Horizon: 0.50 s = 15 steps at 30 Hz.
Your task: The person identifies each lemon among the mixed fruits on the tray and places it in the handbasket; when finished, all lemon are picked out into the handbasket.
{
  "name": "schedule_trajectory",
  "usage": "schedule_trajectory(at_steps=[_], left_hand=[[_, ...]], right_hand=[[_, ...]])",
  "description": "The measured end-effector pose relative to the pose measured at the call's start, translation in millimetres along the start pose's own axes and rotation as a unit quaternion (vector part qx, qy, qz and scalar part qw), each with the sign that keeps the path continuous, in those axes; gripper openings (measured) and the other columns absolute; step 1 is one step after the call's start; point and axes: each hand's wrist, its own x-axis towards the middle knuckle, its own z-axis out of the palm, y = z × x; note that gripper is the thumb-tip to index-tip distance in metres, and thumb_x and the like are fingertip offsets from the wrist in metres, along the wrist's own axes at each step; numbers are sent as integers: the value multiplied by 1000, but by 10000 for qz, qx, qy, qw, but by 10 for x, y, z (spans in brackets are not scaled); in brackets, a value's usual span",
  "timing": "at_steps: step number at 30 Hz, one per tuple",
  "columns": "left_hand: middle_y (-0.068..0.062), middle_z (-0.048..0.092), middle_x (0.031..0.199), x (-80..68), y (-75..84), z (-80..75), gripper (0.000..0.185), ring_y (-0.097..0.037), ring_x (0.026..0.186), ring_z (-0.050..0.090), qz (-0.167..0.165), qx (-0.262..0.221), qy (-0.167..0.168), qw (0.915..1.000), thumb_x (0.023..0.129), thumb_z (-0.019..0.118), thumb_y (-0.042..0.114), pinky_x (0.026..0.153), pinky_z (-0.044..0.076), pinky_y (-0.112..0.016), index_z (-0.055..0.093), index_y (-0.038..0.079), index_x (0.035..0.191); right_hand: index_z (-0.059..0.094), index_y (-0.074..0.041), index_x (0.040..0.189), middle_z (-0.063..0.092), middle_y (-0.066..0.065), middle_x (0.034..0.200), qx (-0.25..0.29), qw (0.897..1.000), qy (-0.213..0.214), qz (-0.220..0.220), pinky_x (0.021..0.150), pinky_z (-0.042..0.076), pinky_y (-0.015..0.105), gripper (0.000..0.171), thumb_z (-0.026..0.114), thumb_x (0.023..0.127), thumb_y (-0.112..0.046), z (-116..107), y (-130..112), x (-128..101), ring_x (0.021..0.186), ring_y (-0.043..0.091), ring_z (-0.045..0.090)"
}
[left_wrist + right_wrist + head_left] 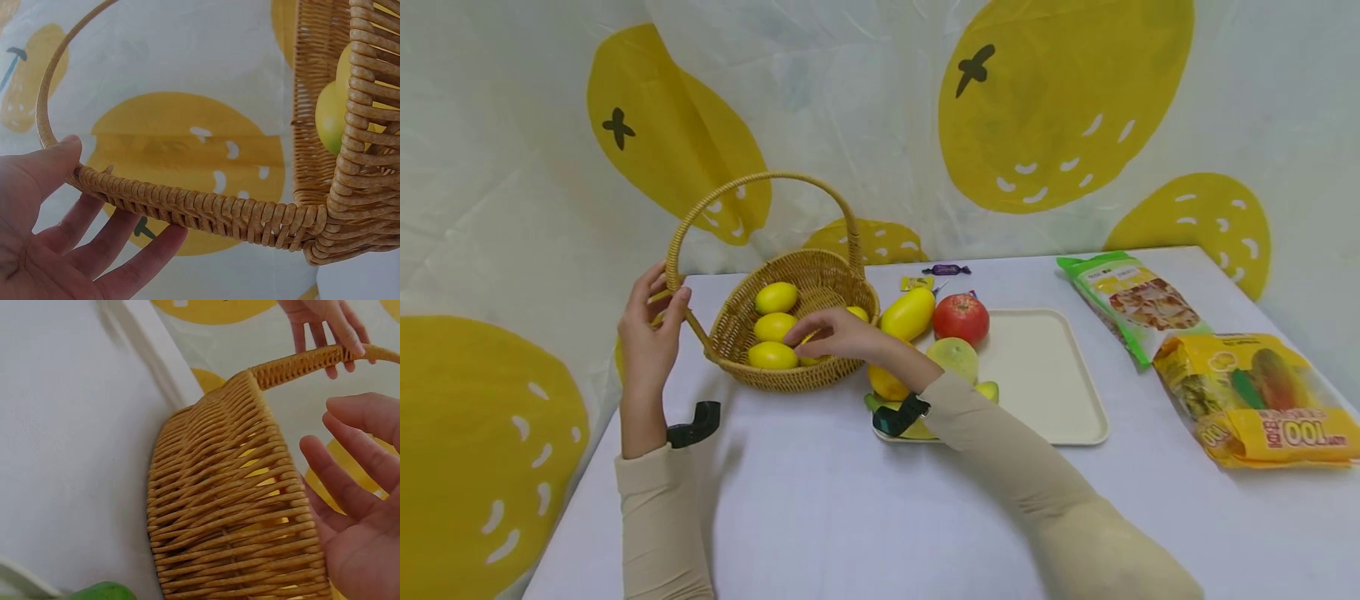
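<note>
A wicker basket (pixel 790 380) with a tall arched handle (pixel 763 176) stands at the left back of the table. Several yellow lemons (pixel 772 356) lie inside it. My left hand (pixel 651 333) grips the left side of the handle, with the thumb (pixel 67 150) on one side and the fingers (pixel 147 259) on the other. Over the basket's right front rim reaches my right hand (pixel 842 332), its fingers loosely bent above the lemons. In the right wrist view, nothing shows between the fingers (pixel 337 478) of that hand, beside the woven wall (pixel 231 506).
Right of the basket, a cream tray (pixel 1037 375) bears a red pomegranate (pixel 961 319), a yellow mango (pixel 907 315) and a pale round fruit (pixel 953 357). A purple wrapped candy (pixel 947 270) lies behind. A green bag (pixel 1138 304) and a yellow bag (pixel 1255 400) lie far right.
</note>
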Motion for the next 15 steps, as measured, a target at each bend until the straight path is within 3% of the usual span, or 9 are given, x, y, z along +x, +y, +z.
schedule_trajectory(at_steps=[9,15], left_hand=[[-11,58,131,19,-15,-16,49,-28,110,60,-38,59,-6,10000,98,59,29,95,53,-33,47,22,145],[-11,57,131,46,-3,-18,50,-28,112,60,-18,1,-46,10000,98,59,28,96,52,-33,46,22,146]], right_hand=[[61,1,126,61,16,128,-81,9983,-328,-472,92,53,27,34,65,94,-8,-91,-103,-365,115,28,60],[61,-1,126,61,18,128,-73,9990,-158,-408,95,52,32,34,65,94,-12,-280,-153,-765,113,25,61]])
